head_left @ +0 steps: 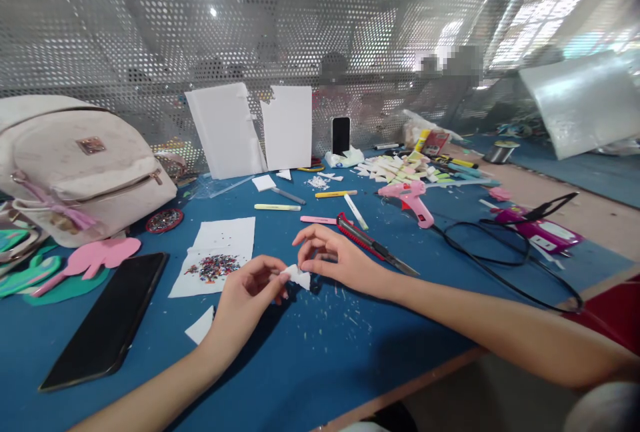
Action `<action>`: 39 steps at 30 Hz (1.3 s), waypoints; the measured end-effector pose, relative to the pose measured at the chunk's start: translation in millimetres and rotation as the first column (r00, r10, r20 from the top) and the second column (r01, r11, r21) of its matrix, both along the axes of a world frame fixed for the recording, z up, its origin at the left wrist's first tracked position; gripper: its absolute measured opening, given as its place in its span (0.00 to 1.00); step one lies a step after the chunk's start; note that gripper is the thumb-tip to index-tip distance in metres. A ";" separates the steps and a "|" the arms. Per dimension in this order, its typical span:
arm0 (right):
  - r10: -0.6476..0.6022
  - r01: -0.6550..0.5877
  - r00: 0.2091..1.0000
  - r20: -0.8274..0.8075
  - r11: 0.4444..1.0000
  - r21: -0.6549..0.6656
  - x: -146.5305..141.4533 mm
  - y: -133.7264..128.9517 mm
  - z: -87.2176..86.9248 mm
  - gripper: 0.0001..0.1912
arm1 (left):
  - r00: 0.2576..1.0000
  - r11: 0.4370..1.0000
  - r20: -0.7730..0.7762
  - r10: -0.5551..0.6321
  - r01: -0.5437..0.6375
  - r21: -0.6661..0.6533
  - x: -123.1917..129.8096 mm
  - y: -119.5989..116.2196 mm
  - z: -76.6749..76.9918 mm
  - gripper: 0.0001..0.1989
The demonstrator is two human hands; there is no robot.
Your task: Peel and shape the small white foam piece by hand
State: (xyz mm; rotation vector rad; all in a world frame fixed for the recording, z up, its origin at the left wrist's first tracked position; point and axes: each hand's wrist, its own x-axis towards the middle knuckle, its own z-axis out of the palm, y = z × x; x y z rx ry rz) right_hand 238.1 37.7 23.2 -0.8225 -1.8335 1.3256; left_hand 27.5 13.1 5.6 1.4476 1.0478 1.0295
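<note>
My left hand (253,289) pinches a small, jagged piece of white foam board (300,277) between thumb and fingers, just above the table. At the upper right edge of that piece, my right hand (333,255) has its thumb and curled fingers closed on it, with the index finger lifted away. White crumbs (345,315) are scattered on the table below. A red and black utility knife (373,242) lies right behind my right hand, blade out. Beside my left hand is a white sheet (207,245) bearing a heap of shiny sequins (217,267); a white offcut (201,325) lies nearer me.
A pink glue gun (410,200) with a black cable (467,255) lies to the right. Several highlighters (277,207) lie behind my hands. A black tablet (107,322) and a pale backpack (85,159) are leftward. White boards (227,131) lean at the back, near a phone (341,136).
</note>
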 end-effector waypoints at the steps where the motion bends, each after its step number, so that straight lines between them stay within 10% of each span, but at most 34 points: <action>1: 0.015 -0.016 1.000 -0.016 0.999 -0.035 0.4 1.3 0.0 0.17 | 1.000 1.000 -0.004 0.002 -0.002 0.000 -0.2 -0.2 0.1 0.11; 9: 0.073 -0.078 0.997 -0.033 0.975 -0.209 0.1 4.2 2.1 0.23 | 0.998 0.999 -0.057 -0.030 0.031 0.019 -0.5 -1.4 -3.5 0.09; 27: -0.028 0.024 0.994 -0.108 0.999 -0.039 -3.0 -7.1 2.7 0.18 | 0.947 0.967 0.269 -0.177 0.219 -0.132 -1.4 -1.1 -0.8 0.10; 39: -0.139 0.105 0.970 -0.200 0.979 -0.173 -12.3 -14.7 0.8 0.19 | 0.912 0.955 0.381 -0.154 0.236 -0.180 -3.5 1.6 -6.8 0.12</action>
